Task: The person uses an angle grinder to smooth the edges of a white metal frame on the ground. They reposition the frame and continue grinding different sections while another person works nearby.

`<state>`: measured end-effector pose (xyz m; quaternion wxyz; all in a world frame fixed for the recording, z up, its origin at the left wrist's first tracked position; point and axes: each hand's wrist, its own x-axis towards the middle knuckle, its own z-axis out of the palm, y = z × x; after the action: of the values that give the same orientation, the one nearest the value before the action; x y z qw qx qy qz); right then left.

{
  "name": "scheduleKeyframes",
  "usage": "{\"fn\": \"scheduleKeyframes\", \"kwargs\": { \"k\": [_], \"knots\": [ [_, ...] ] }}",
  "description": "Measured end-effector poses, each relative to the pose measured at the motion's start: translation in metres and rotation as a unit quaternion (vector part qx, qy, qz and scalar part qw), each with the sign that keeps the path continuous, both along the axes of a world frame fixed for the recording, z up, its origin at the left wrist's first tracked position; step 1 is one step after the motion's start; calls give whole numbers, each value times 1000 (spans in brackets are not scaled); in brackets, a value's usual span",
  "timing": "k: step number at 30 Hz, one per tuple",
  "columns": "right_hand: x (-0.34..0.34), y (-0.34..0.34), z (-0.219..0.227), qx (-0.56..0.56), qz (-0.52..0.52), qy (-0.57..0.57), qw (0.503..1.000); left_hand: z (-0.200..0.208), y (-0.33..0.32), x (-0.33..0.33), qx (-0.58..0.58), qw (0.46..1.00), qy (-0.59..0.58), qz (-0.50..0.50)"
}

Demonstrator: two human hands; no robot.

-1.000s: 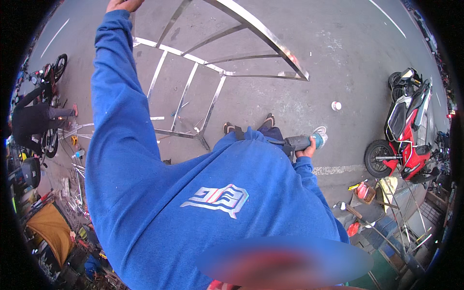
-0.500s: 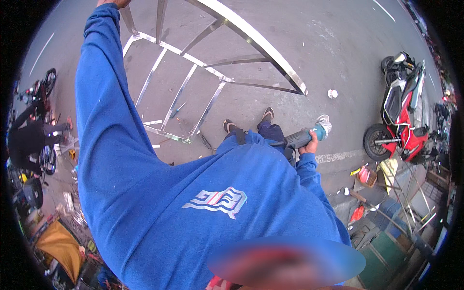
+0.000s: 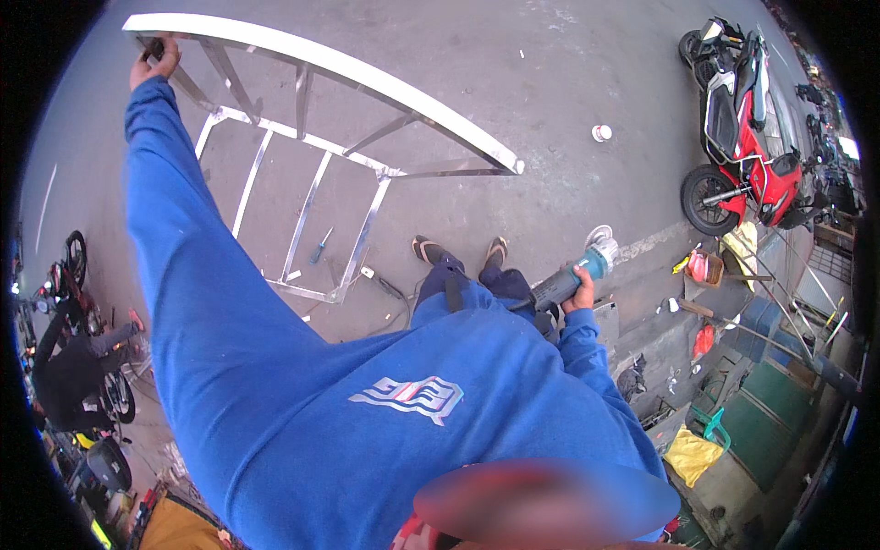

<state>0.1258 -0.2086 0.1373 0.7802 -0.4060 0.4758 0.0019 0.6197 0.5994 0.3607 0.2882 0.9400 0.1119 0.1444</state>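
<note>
1. Metal frame: spans upper left to upper centre of the frame, above bare ground; long bright rail uppermost, a rung-crossed section below.
2. Left hand: upper left, fingers curled around the rail's end, grasping it.
3. Right hand: right of centre, wrapped around the angle grinder, disc end pointing up and away from the frame. Disc spinning or not: cannot tell.
4. Done, judging by looks: rails and crossbars appear joined into one piece; no gap or loose bar seen in it.
5. Left: grinder is well apart from the metal, so no grinding at this instant. Joint finish too small to judge; cannot tell how much remains.
6. Nearby: blue-handled tool on the ground, left of centre; white tub upper right; red motorbike far right.
</note>
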Motion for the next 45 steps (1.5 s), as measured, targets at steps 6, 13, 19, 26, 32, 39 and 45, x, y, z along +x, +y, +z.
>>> {"fn": "scheduleKeyframes", "kwargs": {
  "k": [6,13,19,26,32,39,45],
  "knots": [
    [15,1,10,-27,-11,-5,1000,-89,-301,-136,-359,868,-338,54],
    [32,-14,-6,-33,59,-11,998,-143,-253,-98,-435,873,-218,27],
    [52,-17,-18,-23,90,-33,995,-123,-171,-87,-560,775,-258,141],
    [91,-10,4,-74,181,-64,979,-156,-204,-155,-479,866,-89,111],
    [132,19,52,-37,266,-118,956,-160,-239,-228,-462,884,-70,-5],
    [208,73,88,92,348,-186,914,-125,-306,-364,-592,790,-98,127],
    [220,104,97,141,445,-278,840,-118,-431,-516,-506,817,-15,277]
  ]
}}
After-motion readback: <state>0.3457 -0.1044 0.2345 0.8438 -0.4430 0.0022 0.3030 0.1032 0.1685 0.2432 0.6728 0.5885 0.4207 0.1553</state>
